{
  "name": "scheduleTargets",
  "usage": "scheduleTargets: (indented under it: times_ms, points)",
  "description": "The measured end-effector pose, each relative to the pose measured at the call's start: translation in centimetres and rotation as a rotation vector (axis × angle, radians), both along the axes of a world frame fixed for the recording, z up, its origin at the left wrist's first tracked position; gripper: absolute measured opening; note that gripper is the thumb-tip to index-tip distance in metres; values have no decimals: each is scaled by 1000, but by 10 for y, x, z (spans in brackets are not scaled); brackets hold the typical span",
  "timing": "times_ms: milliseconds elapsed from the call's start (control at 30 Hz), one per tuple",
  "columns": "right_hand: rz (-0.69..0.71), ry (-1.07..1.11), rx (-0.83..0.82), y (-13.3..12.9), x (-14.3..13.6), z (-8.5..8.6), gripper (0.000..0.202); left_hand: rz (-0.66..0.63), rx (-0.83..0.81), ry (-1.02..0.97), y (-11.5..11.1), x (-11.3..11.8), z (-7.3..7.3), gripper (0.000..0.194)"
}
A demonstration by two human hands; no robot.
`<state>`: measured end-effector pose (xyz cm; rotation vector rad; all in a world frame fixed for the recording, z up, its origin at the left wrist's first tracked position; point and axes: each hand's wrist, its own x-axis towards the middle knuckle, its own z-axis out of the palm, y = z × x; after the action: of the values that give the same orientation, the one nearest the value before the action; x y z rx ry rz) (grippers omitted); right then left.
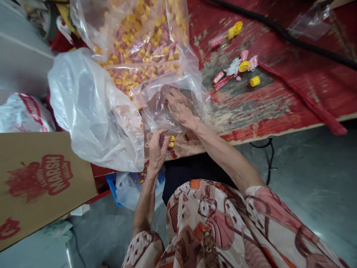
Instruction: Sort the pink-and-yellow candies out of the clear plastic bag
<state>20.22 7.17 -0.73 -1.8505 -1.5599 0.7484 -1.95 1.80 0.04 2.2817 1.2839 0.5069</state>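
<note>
My left hand (158, 149) is closed at the table's front edge around several small pink tubes with yellow caps (171, 141). Only their capped ends stick out past my thumb. Just above it, my right hand (180, 106) is at the loose mouth of a clear plastic bag (195, 80), its bent fingers against the wrinkled film; the fingertips are partly hidden. Farther back, that bag is full of many yellow-capped pink pieces (145, 48).
A cloudy white plastic bag (92, 111) bulges at the left, above a printed cardboard box (47, 186). Loose yellow caps (254, 81), pink pieces and a red strip (304, 96) lie on the worn red table (267, 104). A black cable (281, 33) crosses behind. A blue crate (113, 188) sits below.
</note>
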Motion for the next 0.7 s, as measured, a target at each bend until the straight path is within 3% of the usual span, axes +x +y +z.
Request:
scheduleTargets:
  times_ms: [100,233,367,567,700]
  points:
    - [-8,1,6,0,0,-1,28,30,-5,-63,-5,1,4,40]
    - [5,-23,-1,1,0,-2,25,-12,163,-81,-14,6,10,35]
    - [-1,-29,-26,1,0,-1,23,-91,277,-3,-16,12,4,33]
    - [13,-52,-36,-1,1,3,28,-154,172,-10,-4,11,4,30]
    - [31,-69,-27,-1,2,3,31,-101,68,-10,-3,7,10,35]
